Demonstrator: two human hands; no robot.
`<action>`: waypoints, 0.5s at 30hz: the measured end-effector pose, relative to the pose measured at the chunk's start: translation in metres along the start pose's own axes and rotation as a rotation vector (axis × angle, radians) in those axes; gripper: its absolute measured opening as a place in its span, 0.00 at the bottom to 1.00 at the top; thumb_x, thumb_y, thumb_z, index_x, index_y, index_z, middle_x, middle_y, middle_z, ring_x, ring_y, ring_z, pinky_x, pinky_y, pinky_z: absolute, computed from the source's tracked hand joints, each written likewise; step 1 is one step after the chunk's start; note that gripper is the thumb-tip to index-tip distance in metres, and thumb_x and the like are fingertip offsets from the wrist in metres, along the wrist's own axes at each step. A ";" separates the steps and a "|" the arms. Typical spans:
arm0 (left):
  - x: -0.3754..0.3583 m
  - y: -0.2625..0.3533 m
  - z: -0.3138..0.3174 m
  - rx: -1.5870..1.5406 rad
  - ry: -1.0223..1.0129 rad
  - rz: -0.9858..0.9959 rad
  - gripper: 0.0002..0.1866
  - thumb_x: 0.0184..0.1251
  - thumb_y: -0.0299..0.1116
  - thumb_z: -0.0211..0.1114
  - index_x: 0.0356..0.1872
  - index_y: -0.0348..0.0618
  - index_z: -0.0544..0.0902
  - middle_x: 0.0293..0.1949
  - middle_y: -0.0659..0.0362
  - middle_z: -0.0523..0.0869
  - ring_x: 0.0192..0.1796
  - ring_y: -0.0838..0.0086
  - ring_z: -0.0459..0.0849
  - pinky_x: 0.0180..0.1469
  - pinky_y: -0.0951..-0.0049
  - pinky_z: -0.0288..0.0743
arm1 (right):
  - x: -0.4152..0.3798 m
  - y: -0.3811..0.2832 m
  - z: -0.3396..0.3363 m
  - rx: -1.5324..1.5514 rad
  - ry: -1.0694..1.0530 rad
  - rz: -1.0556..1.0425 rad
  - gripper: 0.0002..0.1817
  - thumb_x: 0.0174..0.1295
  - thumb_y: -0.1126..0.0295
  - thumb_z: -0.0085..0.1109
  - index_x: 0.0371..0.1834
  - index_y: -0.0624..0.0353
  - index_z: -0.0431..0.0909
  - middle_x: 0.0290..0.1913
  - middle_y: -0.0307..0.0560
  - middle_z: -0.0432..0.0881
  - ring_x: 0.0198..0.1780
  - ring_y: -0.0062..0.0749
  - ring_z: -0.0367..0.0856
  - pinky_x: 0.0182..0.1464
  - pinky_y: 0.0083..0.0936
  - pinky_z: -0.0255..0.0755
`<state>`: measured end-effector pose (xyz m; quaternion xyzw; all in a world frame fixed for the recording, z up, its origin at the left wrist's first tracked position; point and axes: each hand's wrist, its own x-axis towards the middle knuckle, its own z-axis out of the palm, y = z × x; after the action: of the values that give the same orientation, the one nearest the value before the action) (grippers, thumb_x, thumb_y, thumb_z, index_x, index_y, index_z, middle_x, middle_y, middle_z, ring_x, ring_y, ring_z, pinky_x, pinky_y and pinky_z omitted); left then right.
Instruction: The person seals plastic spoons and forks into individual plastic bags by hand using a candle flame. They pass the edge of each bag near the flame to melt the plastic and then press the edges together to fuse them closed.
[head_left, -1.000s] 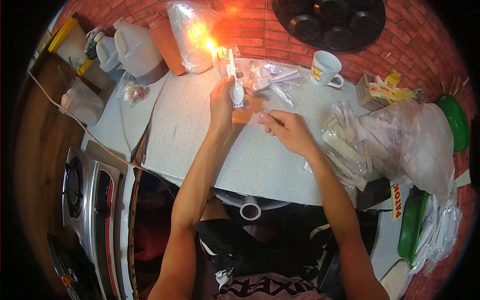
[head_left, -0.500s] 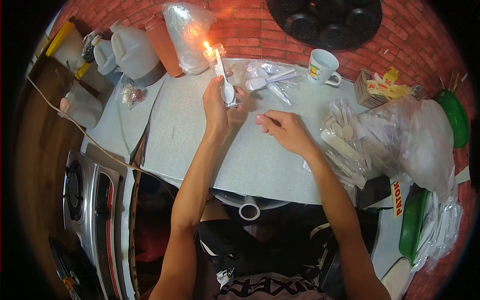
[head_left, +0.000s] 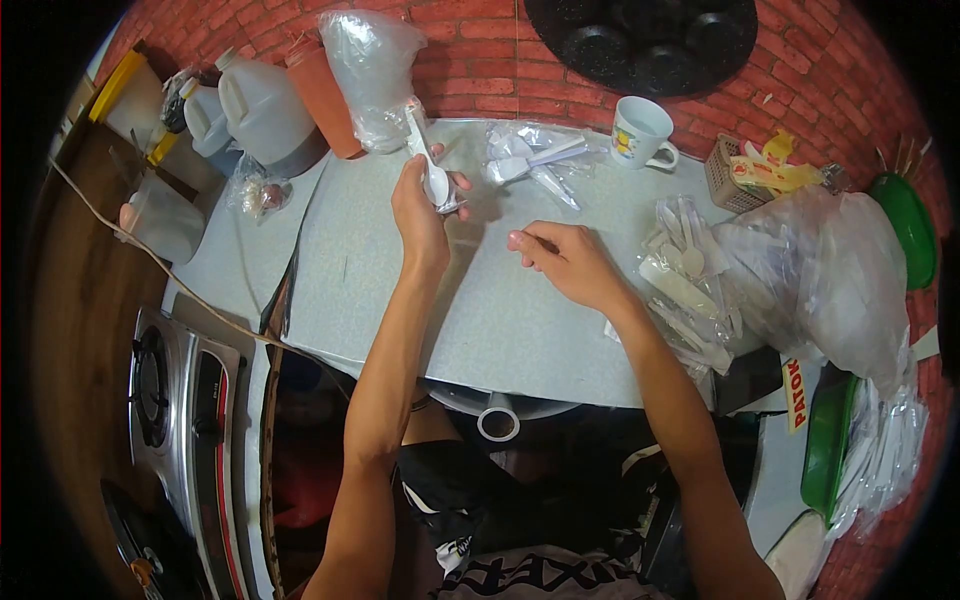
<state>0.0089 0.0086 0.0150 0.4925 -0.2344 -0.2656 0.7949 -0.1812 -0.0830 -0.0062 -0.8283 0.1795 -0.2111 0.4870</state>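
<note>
Held upright in my left hand (head_left: 425, 215) is a white plastic spoon (head_left: 436, 185) with clear wrapping around it; the fingers are closed on it. My right hand (head_left: 562, 255) is curled above the table (head_left: 500, 330), to the right of the left hand, its fingers pressed together; whatever it may hold is hidden. Beyond the hands, wrapped plastic utensils (head_left: 545, 160) lie on the table. A larger pile of wrapped spoons (head_left: 688, 275) lies to the right of my right hand.
A floral mug (head_left: 641, 132) stands at the back, beside a small basket (head_left: 738, 180). Large plastic bags (head_left: 825, 270) cover the right side. Jugs (head_left: 268, 110) and an orange container (head_left: 325, 100) stand back left. A gas stove (head_left: 185, 420) is at the left.
The flame at the top of the spoon's wrapping is no longer visible. My left hand and the spoon have shifted slightly left in view. My right hand has barely moved.
</note>
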 end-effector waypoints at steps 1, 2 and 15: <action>-0.001 0.001 0.001 0.003 0.014 -0.002 0.25 0.84 0.47 0.44 0.65 0.37 0.75 0.28 0.55 0.84 0.25 0.73 0.78 0.27 0.71 0.73 | 0.000 -0.001 0.000 0.000 0.001 0.000 0.24 0.77 0.53 0.57 0.35 0.66 0.82 0.24 0.45 0.81 0.26 0.25 0.75 0.33 0.30 0.70; -0.001 0.002 0.001 0.005 0.028 -0.004 0.25 0.84 0.47 0.44 0.65 0.37 0.75 0.28 0.55 0.84 0.24 0.73 0.78 0.27 0.71 0.73 | 0.000 -0.003 0.000 0.001 0.003 0.003 0.24 0.77 0.53 0.57 0.35 0.66 0.82 0.24 0.45 0.81 0.26 0.26 0.75 0.33 0.30 0.69; 0.003 -0.003 -0.003 -0.053 0.063 0.061 0.24 0.83 0.47 0.43 0.60 0.39 0.77 0.26 0.54 0.83 0.25 0.74 0.79 0.23 0.74 0.73 | -0.001 -0.006 -0.002 -0.069 0.013 -0.014 0.24 0.77 0.52 0.57 0.33 0.64 0.83 0.22 0.44 0.79 0.25 0.26 0.74 0.32 0.31 0.68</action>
<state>0.0120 0.0075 0.0110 0.4721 -0.2170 -0.2317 0.8224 -0.1824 -0.0809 -0.0005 -0.8445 0.1842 -0.2134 0.4554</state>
